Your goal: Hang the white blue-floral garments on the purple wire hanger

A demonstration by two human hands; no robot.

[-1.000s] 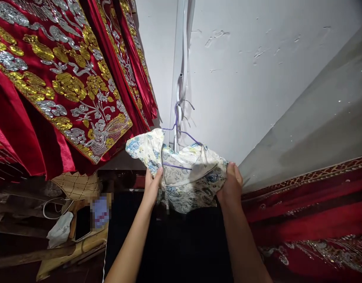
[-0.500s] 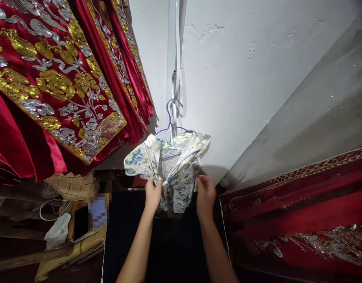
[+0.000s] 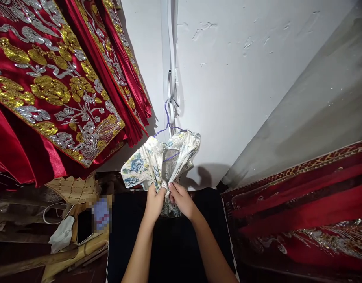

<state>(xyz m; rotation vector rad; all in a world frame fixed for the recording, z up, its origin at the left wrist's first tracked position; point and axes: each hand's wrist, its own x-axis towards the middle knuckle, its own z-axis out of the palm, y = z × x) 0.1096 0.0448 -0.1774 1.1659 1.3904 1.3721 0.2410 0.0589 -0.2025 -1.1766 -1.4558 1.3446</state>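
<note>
A cream garment with a blue flower print (image 3: pixel 145 161) hangs on a thin purple wire hanger (image 3: pixel 168 118) hooked to a white fitting on the wall. My left hand (image 3: pixel 155 201) and my right hand (image 3: pixel 181 198) meet at the garment's front, just below its collar. Both pinch the two cloth edges together, fingers closed on the fabric. The garment's lower part is bunched behind my hands, over a black surface (image 3: pixel 169 243).
Red satin cloths with gold and silver embroidery (image 3: pixel 51 86) hang at the upper left, and more red embroidered cloth (image 3: pixel 301 204) lies at the right. A white wall (image 3: pixel 228 78) is straight ahead. At the lower left lie a phone (image 3: pixel 84 225), a white cloth and a woven item.
My right hand has moved left from the garment's right edge to meet my left hand at the middle. The garment, spread wide before, is now gathered narrow on the hanger.
</note>
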